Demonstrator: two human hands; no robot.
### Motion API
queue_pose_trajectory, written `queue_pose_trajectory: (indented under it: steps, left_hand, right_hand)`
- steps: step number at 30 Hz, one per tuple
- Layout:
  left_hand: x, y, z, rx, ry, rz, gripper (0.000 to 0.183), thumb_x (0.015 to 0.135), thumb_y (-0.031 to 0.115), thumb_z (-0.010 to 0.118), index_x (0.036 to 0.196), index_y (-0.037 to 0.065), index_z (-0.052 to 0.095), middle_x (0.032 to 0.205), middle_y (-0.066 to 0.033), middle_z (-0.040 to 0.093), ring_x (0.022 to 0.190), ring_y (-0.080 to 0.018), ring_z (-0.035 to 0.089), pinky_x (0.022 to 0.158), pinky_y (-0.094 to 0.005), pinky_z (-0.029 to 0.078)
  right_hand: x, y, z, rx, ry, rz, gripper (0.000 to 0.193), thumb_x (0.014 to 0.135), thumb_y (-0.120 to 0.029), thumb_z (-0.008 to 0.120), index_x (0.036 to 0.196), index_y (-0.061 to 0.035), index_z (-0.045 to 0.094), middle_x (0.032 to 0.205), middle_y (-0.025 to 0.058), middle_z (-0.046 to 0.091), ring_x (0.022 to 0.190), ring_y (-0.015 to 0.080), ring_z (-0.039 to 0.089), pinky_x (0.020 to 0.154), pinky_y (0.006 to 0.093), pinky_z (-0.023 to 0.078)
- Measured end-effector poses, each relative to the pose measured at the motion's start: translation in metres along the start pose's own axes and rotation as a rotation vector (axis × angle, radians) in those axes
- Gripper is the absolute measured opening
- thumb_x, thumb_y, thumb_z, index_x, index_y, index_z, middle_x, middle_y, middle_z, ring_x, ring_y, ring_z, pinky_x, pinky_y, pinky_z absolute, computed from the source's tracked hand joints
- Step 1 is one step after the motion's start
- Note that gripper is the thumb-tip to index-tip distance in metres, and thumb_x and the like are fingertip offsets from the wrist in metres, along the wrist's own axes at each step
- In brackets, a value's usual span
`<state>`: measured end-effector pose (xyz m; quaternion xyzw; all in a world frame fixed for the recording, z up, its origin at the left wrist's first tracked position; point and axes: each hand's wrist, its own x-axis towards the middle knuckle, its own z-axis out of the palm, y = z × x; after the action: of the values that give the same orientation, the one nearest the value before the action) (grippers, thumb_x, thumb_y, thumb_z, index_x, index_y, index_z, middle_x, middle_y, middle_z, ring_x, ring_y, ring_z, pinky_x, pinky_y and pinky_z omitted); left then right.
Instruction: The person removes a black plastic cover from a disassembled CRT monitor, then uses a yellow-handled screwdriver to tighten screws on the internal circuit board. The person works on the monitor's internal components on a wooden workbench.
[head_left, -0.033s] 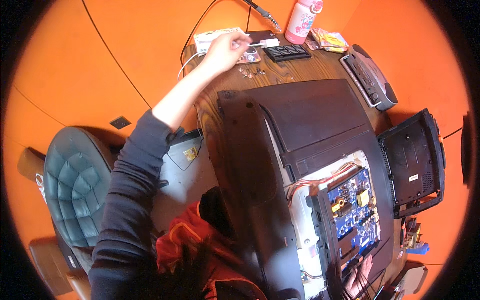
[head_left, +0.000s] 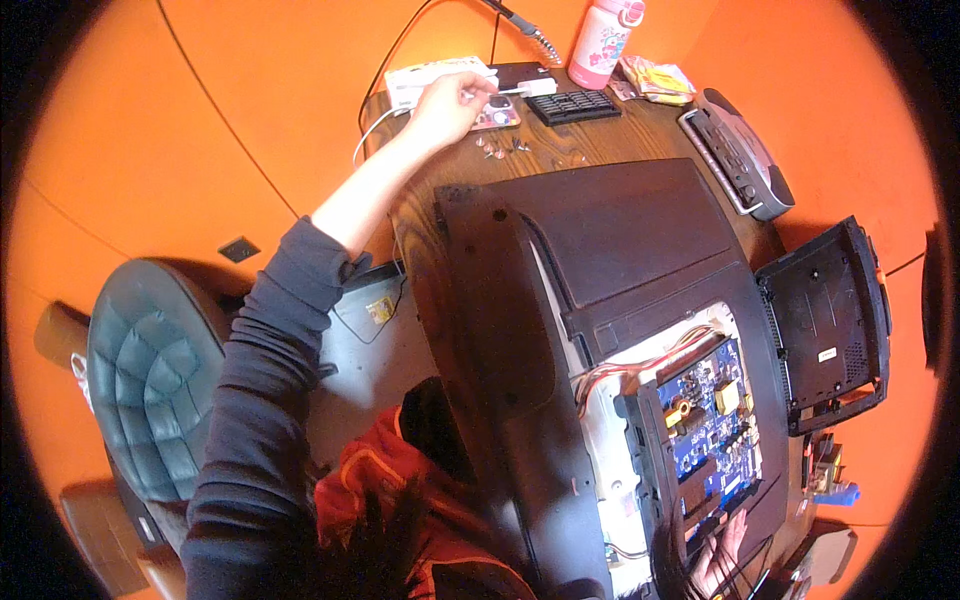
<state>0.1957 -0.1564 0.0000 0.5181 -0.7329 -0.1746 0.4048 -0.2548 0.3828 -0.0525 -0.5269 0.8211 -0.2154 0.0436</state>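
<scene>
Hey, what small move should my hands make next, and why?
Perhaps draw the left hand from the phone toward the blue board. The board lies exposed, with the right hand close to one end of it, while the left hand is far off by the phone. I can't tell whether the left hand holds anything.

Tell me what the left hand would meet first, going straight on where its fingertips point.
Probably the white plug, just right of the left hand's fingertips, though depth is unclear and it might pass above.
</scene>
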Motion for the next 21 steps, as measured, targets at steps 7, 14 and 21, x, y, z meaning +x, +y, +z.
queue_pose_trajectory:
  steps: [7,14,21]
  left_hand:
    - [0.039,-0.049,0.07,-0.15,0.281,0.178,0.031,0.072,-0.011,0.045,0.085,0.003,0.069,0.083,-0.0111,0.063,0.075,-0.0219,0.061,0.073,-0.0318,0.049]
    - [0.036,-0.07,0.062,-0.177,0.377,0.089,0.025,0.074,-0.01,0.049,0.084,0.003,0.069,0.089,-0.01,0.06,0.079,-0.0187,0.061,0.07,-0.0272,0.048]
    - [0.037,-0.067,0.06,-0.225,0.394,0.205,0.022,0.076,-0.007,0.055,0.087,0.003,0.071,0.089,-0.009,0.059,0.081,-0.0172,0.061,0.071,-0.0268,0.051]
  right_hand:
    - [-0.004,-0.007,-0.008,-0.029,-0.005,-0.001,0.043,0.097,-0.019,0.044,0.135,0.0004,0.046,0.143,0.0177,0.041,0.133,0.0295,0.037,0.114,0.0395,0.019]
    - [0.005,-0.031,-0.014,-0.142,-0.047,-0.086,0.043,0.098,-0.021,0.043,0.135,0.0,0.045,0.141,0.0176,0.043,0.131,0.0311,0.039,0.112,0.0411,0.023]
    - [0.007,-0.043,-0.014,-0.203,-0.045,-0.16,0.044,0.098,-0.023,0.043,0.136,-0.0005,0.044,0.139,0.0174,0.045,0.13,0.0327,0.041,0.111,0.0427,0.026]
